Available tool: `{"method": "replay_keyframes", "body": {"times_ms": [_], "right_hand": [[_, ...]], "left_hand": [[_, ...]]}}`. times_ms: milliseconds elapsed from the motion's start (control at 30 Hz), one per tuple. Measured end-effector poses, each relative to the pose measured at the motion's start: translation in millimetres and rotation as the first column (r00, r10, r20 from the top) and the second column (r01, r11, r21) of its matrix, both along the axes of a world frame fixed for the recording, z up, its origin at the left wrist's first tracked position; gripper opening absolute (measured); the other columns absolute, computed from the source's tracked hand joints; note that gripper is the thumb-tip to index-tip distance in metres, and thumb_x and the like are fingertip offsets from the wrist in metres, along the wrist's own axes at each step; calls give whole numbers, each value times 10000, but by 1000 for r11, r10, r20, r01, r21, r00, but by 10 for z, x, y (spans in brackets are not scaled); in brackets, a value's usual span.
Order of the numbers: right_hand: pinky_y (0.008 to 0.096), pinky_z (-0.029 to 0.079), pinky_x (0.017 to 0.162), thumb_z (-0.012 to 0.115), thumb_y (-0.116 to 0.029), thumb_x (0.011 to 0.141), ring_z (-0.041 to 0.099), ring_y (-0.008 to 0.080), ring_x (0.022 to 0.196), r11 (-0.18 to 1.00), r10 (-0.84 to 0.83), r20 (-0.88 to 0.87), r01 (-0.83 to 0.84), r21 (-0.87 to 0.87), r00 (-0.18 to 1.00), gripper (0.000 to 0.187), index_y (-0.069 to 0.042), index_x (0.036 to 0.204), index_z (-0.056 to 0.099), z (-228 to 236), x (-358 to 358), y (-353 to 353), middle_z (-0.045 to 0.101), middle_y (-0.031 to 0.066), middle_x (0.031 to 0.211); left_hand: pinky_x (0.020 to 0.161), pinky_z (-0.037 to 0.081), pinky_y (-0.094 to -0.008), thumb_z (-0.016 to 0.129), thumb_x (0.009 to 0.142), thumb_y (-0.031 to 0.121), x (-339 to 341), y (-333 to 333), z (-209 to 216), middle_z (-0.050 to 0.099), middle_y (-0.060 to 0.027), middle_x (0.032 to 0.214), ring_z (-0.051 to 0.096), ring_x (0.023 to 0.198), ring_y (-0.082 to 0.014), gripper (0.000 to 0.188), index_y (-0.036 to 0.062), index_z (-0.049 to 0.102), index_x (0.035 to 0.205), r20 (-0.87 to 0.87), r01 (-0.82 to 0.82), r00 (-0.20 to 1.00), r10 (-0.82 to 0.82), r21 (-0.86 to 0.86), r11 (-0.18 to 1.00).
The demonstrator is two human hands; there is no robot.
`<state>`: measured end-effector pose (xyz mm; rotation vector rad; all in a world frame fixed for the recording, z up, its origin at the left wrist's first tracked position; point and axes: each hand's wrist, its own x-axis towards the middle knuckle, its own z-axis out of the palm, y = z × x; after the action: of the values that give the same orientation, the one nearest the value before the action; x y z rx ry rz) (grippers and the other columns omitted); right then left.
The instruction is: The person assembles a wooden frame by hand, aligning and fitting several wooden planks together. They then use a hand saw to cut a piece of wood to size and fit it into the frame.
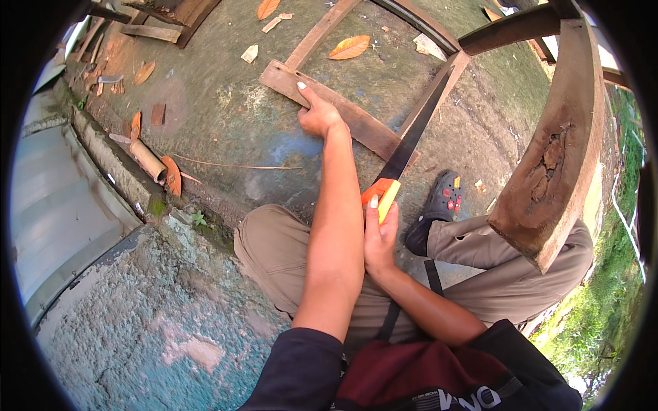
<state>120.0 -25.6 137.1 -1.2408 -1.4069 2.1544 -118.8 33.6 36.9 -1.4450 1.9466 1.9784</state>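
Observation:
My right hand is closed round the orange-and-yellow handle of a handsaw. Its dark, tapering blade points up and to the right, crossing the right end of a flat wooden board. Whether the teeth have entered the wood cannot be made out. Farther up, my left hand grips that board near its left end, thumb on top and the fingers partly hidden. The board joins a wooden frame of slats, while a thick, curved wooden piece with a rotted hollow rises at the right, over my leg.
Dry leaves and wood scraps lie on the mossy concrete. A bamboo piece rests by the low ledge at left, near a metal sheet. My shoe is close to the saw handle. Grass borders the right side.

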Motion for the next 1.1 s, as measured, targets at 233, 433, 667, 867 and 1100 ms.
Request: {"method": "replay_keyframes", "body": {"times_ms": [233, 433, 667, 867, 1100], "right_hand": [[249, 443, 746, 514, -271, 1089, 476, 63, 833, 995, 16, 13, -18, 101, 1000, 234, -53, 1141, 446, 15, -34, -18, 521, 6, 963], [265, 449, 764, 517, -272, 1085, 492, 82, 859, 998, 22, 43, -24, 59, 999, 253, -34, 1131, 444, 31, -41, -17, 528, 29, 976], [292, 447, 773, 534, -301, 1077, 482, 96, 867, 998, -1, 77, -3, 55, 997, 296, -27, 1149, 446, 58, -57, -25, 522, 43, 973], [351, 457, 801, 550, -326, 1062, 528, 162, 874, 992, 15, 175, -37, 124, 985, 352, -8, 1165, 442, -3, -37, -57, 550, 99, 963], [377, 465, 791, 547, -326, 1059, 545, 182, 861, 985, -31, 159, 3, 170, 987, 357, -3, 1162, 438, 11, -57, -146, 560, 115, 954]], "left_hand": [[826, 544, -502, 636, 887, 688, -2, -28, 10, 704, -310, 991, 690, 906, -416, 847, -154, 654, 974, 14, 11, 1000, -11, -8, 1000], [827, 540, -513, 629, 883, 698, -13, -34, 37, 701, -316, 987, 686, 915, -431, 860, -157, 658, 968, 37, 12, 999, -9, -60, 998], [847, 543, -522, 630, 875, 708, -2, -3, 21, 690, -332, 1033, 679, 953, -445, 892, -175, 649, 996, 49, 46, 998, -43, -52, 998], [874, 561, -511, 621, 888, 701, 43, 9, 136, 669, -313, 1127, 681, 999, -421, 906, -187, 633, 1071, 12, 24, 1000, -25, 67, 997], [917, 548, -510, 620, 893, 692, 43, 8, 161, 636, -321, 1200, 658, 1069, -418, 931, -210, 596, 1123, 39, 37, 999, -38, 39, 999]]}}
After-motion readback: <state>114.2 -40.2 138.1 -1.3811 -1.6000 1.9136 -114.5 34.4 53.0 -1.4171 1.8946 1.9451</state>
